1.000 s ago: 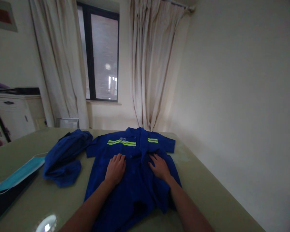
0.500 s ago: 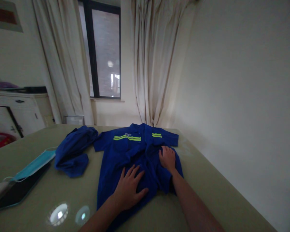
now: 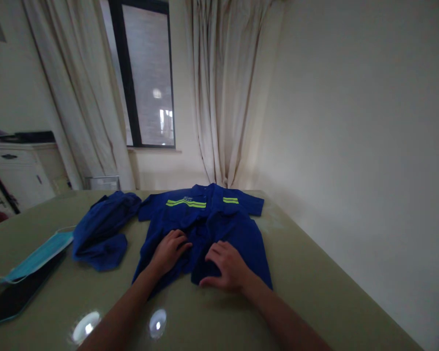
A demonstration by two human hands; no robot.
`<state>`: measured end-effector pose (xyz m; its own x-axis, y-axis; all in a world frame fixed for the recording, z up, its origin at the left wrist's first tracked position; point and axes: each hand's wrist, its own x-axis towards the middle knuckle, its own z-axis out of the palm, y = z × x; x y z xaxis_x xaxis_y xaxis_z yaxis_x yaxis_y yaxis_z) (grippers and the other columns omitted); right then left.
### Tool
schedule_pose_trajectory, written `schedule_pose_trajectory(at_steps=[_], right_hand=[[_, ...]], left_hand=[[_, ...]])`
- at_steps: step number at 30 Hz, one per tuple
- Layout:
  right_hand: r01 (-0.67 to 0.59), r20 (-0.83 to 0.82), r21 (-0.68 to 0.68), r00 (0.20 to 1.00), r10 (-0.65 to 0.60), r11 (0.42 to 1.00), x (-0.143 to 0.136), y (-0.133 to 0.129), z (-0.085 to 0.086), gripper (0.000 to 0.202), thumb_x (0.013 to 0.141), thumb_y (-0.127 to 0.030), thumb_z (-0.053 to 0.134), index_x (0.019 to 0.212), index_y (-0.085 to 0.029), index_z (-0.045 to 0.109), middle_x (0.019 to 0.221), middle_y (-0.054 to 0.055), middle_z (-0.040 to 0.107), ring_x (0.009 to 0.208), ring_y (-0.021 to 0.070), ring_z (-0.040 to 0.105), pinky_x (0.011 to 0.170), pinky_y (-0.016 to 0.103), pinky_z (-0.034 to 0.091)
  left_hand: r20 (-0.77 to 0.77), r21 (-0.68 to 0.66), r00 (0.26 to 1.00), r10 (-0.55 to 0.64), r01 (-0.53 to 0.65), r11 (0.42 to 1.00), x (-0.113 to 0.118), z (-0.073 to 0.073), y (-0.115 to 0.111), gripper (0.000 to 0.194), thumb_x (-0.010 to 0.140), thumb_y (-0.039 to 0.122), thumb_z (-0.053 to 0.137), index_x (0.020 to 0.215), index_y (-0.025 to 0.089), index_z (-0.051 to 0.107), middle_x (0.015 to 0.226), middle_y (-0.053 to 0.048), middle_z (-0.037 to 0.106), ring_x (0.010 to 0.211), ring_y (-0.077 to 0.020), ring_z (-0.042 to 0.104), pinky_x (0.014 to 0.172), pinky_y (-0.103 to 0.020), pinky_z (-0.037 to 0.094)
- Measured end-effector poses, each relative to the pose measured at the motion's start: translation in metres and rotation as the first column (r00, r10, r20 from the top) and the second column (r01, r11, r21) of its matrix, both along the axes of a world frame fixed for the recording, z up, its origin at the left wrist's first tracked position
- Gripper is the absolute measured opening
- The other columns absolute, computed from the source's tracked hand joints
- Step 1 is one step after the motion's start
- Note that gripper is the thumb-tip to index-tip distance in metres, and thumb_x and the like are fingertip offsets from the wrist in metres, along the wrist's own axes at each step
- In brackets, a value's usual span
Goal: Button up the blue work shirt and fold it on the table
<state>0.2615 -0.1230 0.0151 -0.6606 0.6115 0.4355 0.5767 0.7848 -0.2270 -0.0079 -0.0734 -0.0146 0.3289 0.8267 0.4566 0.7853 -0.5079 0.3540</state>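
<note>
A blue short-sleeved shirt (image 3: 234, 224) with yellow-green stripes lies front up on the table (image 3: 314, 292), its collar at the far side and its lower part rumpled. On the shirt's lower left part rests my left hand (image 3: 170, 251), fingers bent over the cloth; whether it pinches any fabric is hidden. My right hand (image 3: 227, 267) is over the lower edge right of centre, its thumb apart from the curved fingers, with no cloth visibly gripped.
Left of the shirt lies a crumpled blue garment (image 3: 102, 229). Further left, a light blue face mask (image 3: 40, 256) lies partly over a dark flat object (image 3: 25, 292). A wall (image 3: 351, 146) rises along the table's right side; curtains (image 3: 223, 97) hang behind.
My right hand has moved left and nearer to me. My left hand has moved up and left, its fingers now more bent. The shirt's lower edge has shifted, and the view has turned slightly right.
</note>
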Motion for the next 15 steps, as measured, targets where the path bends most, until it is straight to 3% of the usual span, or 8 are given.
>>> schedule_pose_trajectory(at_steps=[2, 4, 8, 10, 12, 15], right_hand=[[0.065, 0.094, -0.031, 0.994, -0.061, 0.997, -0.021, -0.010, -0.004, 0.050, 0.082, -0.066, 0.071, 0.103, -0.021, 0.064, 0.105, 0.008, 0.066, 0.098, 0.0258, 0.057, 0.090, 0.038, 0.043], [0.166, 0.105, -0.065, 0.982, -0.158, 0.984, -0.033, -0.014, -0.010, 0.039, 0.086, -0.055, 0.070, 0.103, -0.020, 0.064, 0.107, 0.008, 0.065, 0.099, 0.0257, 0.057, 0.088, 0.036, 0.043], [0.202, 0.035, -0.156, 0.979, -0.199, 0.967, -0.031, -0.014, -0.016, 0.014, 0.090, -0.033, 0.065, 0.096, -0.021, 0.065, 0.102, 0.006, 0.066, 0.099, 0.0233, 0.057, 0.087, 0.033, 0.042], [0.187, -0.086, -0.241, 0.973, -0.213, 0.952, -0.023, -0.014, -0.016, 0.004, 0.089, -0.024, 0.060, 0.089, -0.021, 0.063, 0.094, 0.004, 0.065, 0.091, 0.0197, 0.058, 0.082, 0.030, 0.042], [0.150, -0.257, -0.361, 0.933, -0.253, 0.920, -0.015, -0.013, -0.016, 0.010, 0.092, -0.021, 0.054, 0.084, -0.020, 0.060, 0.082, 0.000, 0.062, 0.077, 0.0155, 0.056, 0.072, 0.026, 0.040], [0.085, -0.490, -0.482, 0.799, -0.348, 0.872, -0.008, -0.009, -0.017, 0.023, 0.099, -0.033, 0.045, 0.082, -0.021, 0.056, 0.069, -0.004, 0.053, 0.063, 0.0130, 0.047, 0.060, 0.024, 0.036]], left_hand=[[0.025, 0.062, 1.000, 0.010, -0.011, 0.998, 0.000, 0.001, -0.009, 0.027, 0.101, 0.038, 0.050, 0.105, 0.025, 0.073, 0.106, -0.006, 0.072, 0.104, -0.0243, 0.066, 0.099, -0.042, 0.052], [0.073, 0.093, 0.997, 0.017, -0.024, 0.995, 0.001, 0.003, -0.021, 0.029, 0.103, 0.031, 0.043, 0.120, 0.026, 0.067, 0.112, -0.005, 0.072, 0.109, -0.0224, 0.066, 0.104, -0.042, 0.050], [0.059, -0.040, 0.996, -0.073, 0.075, 0.996, 0.002, 0.007, -0.045, 0.034, 0.098, 0.042, 0.056, 0.129, 0.030, 0.063, 0.127, -0.005, 0.066, 0.118, -0.0223, 0.063, 0.105, -0.037, 0.051], [0.021, -0.122, 0.993, -0.117, 0.119, 0.985, 0.002, 0.009, -0.051, 0.043, 0.090, 0.048, 0.068, 0.129, 0.031, 0.064, 0.131, -0.005, 0.064, 0.120, -0.0248, 0.063, 0.104, -0.038, 0.052], [0.003, -0.170, 0.991, -0.132, 0.131, 0.977, 0.003, 0.011, -0.052, 0.048, 0.084, 0.047, 0.073, 0.129, 0.032, 0.065, 0.132, -0.005, 0.063, 0.120, -0.0263, 0.062, 0.104, -0.039, 0.052], [0.027, -0.214, 0.993, -0.118, 0.121, 0.969, 0.006, 0.013, -0.050, 0.031, 0.089, 0.041, 0.067, 0.119, 0.032, 0.071, 0.127, -0.004, 0.065, 0.115, -0.0240, 0.064, 0.101, -0.038, 0.052]])
